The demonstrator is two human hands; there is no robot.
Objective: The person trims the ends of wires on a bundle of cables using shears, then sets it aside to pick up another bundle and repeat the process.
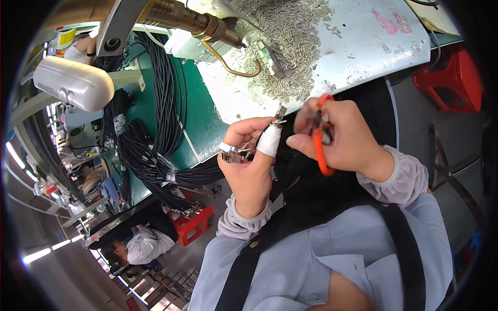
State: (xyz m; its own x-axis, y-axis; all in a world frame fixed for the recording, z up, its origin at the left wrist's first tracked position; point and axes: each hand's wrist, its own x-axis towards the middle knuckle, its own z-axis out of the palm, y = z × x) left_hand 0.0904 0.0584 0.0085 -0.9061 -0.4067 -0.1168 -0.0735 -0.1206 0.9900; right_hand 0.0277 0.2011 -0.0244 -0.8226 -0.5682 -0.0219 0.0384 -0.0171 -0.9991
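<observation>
Our L hand [248, 173] is closed, pinching a small metal-shelled connector [280, 112] btwn thumb & index, up by the table's near edge; white tape [269, 140] wraps the thumb. A 2nd metal connector [233, 156] w/ coloured wire ends sits against the curled fingers of the same hand. Our R hand [343, 133] is closed around an orange-handled hand tool [320, 153], just R of the connector, apart from it; fingertips & tool end are blurred, so we can't tell the exact type.

Beyond our hands, loose metal pins [295, 49] are heaped on the pale worktable [358, 65], under a brass-coloured nozzle [210, 28]. To L we've got blk cable bundles [162, 78] on a green surface [199, 122], plus a wht lamp [72, 83]. Far R: red stool [451, 80].
</observation>
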